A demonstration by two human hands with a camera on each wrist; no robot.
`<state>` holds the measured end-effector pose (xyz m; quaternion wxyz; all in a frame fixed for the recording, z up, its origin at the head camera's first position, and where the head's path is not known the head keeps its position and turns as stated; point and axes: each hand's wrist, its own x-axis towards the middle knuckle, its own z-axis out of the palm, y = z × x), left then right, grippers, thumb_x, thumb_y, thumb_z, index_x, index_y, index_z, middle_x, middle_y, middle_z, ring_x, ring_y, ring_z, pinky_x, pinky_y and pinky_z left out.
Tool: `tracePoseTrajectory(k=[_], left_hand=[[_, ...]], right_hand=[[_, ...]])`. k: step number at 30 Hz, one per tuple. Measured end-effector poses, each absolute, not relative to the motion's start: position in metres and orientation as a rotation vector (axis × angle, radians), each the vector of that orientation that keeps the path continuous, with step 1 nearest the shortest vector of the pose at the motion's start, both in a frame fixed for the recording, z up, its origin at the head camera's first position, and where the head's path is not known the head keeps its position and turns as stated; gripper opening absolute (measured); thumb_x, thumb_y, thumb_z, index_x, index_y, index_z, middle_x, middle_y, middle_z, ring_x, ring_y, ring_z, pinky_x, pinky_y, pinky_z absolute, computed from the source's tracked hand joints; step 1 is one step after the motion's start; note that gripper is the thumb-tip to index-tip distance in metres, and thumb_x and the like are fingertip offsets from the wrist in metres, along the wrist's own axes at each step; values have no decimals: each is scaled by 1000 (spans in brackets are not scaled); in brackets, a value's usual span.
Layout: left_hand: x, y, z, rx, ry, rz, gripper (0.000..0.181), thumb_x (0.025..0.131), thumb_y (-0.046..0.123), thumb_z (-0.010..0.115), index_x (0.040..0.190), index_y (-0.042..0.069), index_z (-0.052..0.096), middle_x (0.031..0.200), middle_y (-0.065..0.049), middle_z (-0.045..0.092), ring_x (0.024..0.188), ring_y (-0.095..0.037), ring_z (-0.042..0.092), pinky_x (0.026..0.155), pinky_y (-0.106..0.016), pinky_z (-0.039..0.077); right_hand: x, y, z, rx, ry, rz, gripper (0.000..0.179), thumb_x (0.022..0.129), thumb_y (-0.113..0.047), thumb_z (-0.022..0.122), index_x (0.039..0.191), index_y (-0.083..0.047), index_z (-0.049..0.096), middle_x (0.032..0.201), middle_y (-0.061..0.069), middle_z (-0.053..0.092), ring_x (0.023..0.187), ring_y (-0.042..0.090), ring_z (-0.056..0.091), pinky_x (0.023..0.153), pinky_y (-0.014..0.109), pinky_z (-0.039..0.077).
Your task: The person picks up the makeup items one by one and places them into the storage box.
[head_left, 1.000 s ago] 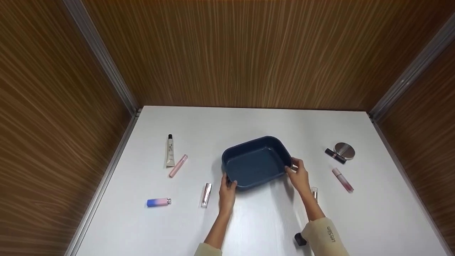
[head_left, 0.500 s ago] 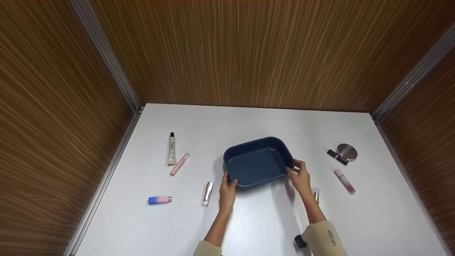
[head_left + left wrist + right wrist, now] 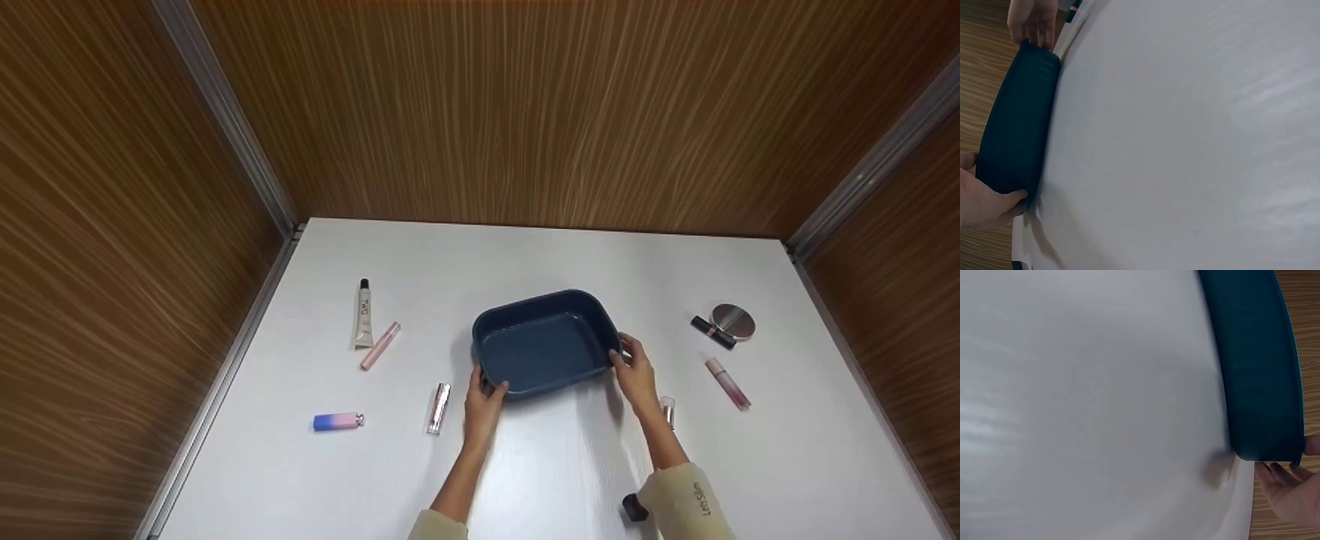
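Note:
A dark blue rectangular dish (image 3: 544,352) with rounded corners sits at a slant over the middle of the white table, its inside bare. My left hand (image 3: 481,409) holds its near left corner, thumb against the near wall and fingers round the left side, as the left wrist view also shows. At the right corner my right hand (image 3: 634,376) grips the rim, with the thumb at the rim and the fingers on the outer side. In the right wrist view those fingers (image 3: 1280,475) reach under the dish's end. Whether the base touches the table I cannot tell.
Left lie a cream tube (image 3: 363,319), a pink slim tube (image 3: 381,346), a blue-pink tube (image 3: 337,421) and a silver tube (image 3: 439,409). Right are a round compact (image 3: 733,322), a black tube (image 3: 713,332), a pink-red tube (image 3: 727,384) and, by my forearm, a clear-capped tube (image 3: 667,411).
The head view has shifted slightly. Both thumbs have moved a little along the dish's edge to the right. The dish keeps nearly the same place and slant.

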<state>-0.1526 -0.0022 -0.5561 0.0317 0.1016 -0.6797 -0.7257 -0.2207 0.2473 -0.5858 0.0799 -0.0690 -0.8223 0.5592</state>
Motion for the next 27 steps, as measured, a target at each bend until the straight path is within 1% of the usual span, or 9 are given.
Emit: tracePoseTrajectory(k=[7, 12, 16, 23, 27], left_hand=[[-156, -5, -561, 272, -2051, -2251, 58, 86, -3, 54, 132, -21, 24, 133, -39, 30, 121, -48, 34, 97, -44, 35], [-158, -9, -561, 250, -2039, -2273, 57, 85, -5, 53, 132, -22, 24, 132, -40, 30, 119, -49, 35, 95, -42, 38], [-158, -10, -562, 263, -2060, -2275, 58, 86, -4, 53, 132, -21, 24, 132, -40, 30, 120, -48, 35, 95, -43, 37], [-157, -13, -561, 233, -2126, -2262, 58, 87, 1, 53, 133, -20, 24, 133, -39, 31, 121, -47, 34, 97, -44, 35], [-158, -14, -561, 213, -2142, -2250, 57, 87, 0, 52, 133, -21, 24, 132, -39, 31, 120, -48, 35, 97, -45, 35]], right_hand=[[-219, 246, -586, -210, -2444, 1705, 41, 91, 0, 51, 130, 8, 41, 125, 30, 47, 110, 39, 50, 81, 26, 45], [-216, 246, -585, -239, -2435, 1708, 41, 90, 0, 52, 129, 7, 42, 124, 29, 48, 109, 38, 51, 77, 20, 44], [-212, 246, -586, -247, -2429, 1703, 41, 89, 1, 52, 128, 8, 42, 123, 30, 49, 108, 39, 51, 78, 22, 46], [-205, 246, -585, -308, -2470, 1686, 42, 89, -1, 53, 129, 6, 40, 126, 29, 47, 110, 37, 51, 80, 26, 46], [-202, 247, -585, -316, -2467, 1685, 43, 89, 0, 54, 129, 6, 41, 125, 29, 48, 109, 37, 51, 79, 24, 46]])
